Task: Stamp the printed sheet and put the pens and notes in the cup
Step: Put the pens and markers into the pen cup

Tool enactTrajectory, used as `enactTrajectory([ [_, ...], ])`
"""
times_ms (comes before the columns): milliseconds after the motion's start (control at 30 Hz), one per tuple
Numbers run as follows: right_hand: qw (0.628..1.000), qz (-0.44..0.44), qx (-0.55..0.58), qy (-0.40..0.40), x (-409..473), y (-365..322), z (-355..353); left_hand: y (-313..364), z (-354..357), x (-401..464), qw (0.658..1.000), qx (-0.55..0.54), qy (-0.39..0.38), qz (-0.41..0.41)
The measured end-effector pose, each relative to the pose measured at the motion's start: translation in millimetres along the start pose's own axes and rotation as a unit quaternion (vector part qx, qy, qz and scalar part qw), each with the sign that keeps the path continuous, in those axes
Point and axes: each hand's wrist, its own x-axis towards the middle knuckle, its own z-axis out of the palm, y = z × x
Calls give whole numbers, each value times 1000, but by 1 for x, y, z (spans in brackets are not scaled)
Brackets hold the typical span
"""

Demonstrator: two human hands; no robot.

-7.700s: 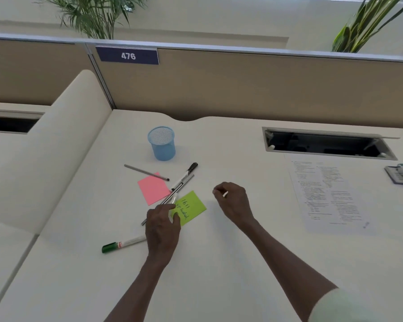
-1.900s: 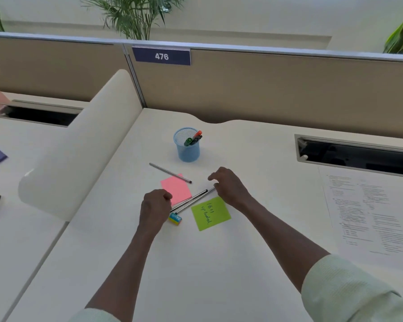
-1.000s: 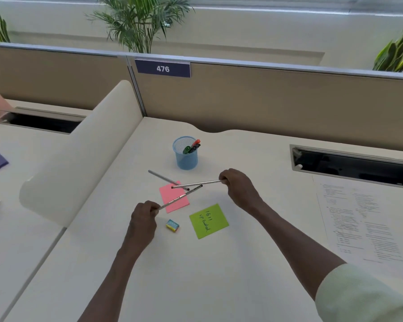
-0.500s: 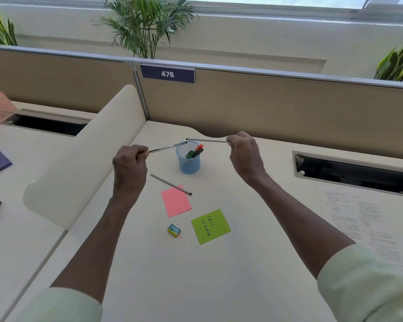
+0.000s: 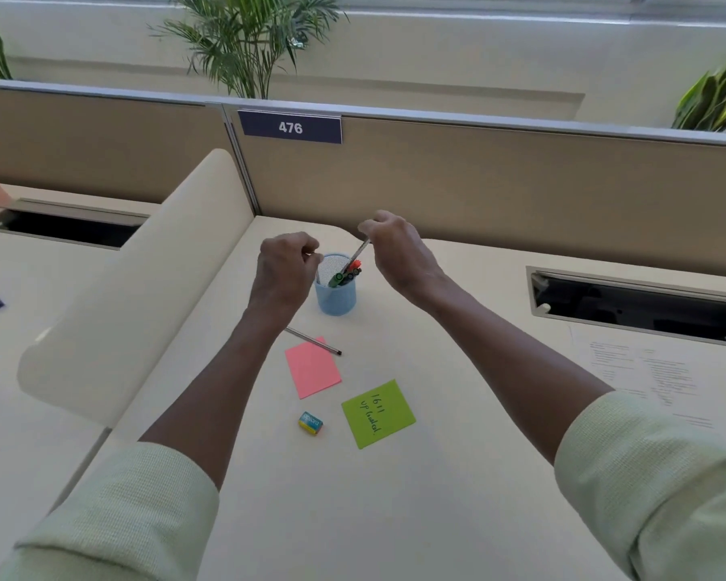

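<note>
A blue mesh cup [image 5: 336, 297] stands at the back of the desk with several markers [image 5: 344, 275] in it. My right hand [image 5: 395, 249] pinches a thin silver pen [image 5: 358, 255] whose tip dips into the cup. My left hand [image 5: 284, 268] sits at the cup's left rim, holding another silver pen [image 5: 318, 273] that points down inside the cup. A third silver pen [image 5: 313, 340] lies on the desk across the top of a pink note [image 5: 313, 369]. A green note [image 5: 378, 413] with writing lies nearer me. The printed sheet [image 5: 650, 379] is at the right.
A small blue and yellow eraser [image 5: 310, 422] lies left of the green note. A cream curved divider [image 5: 135, 278] rises at the left, a brown partition [image 5: 478, 182] stands behind, and an open cable slot [image 5: 638, 301] is at the right rear.
Both hands lifted a silver pen each off the desk, carried them up to the cup and tipped them point down into it.
</note>
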Motion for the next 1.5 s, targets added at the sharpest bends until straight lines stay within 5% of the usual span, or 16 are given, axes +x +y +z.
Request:
enactTrajectory([
  [133,995,39,87,-11,-1,2,9,2,0,-5,999,-47,8,-25],
  [433,994,72,76,-1,-33,19,31,-31,1,-46,994,-27,-2,-105],
  [933,968,44,96,-228,-129,12,70,-63,34,-155,954,-25,-186,-235],
  [1200,969,55,89,-223,-124,-2,93,-68,39,-187,912,50,-317,-257],
  [1500,975,45,88,-201,-80,-19,131,-88,40,-180,926,19,-259,-274],
])
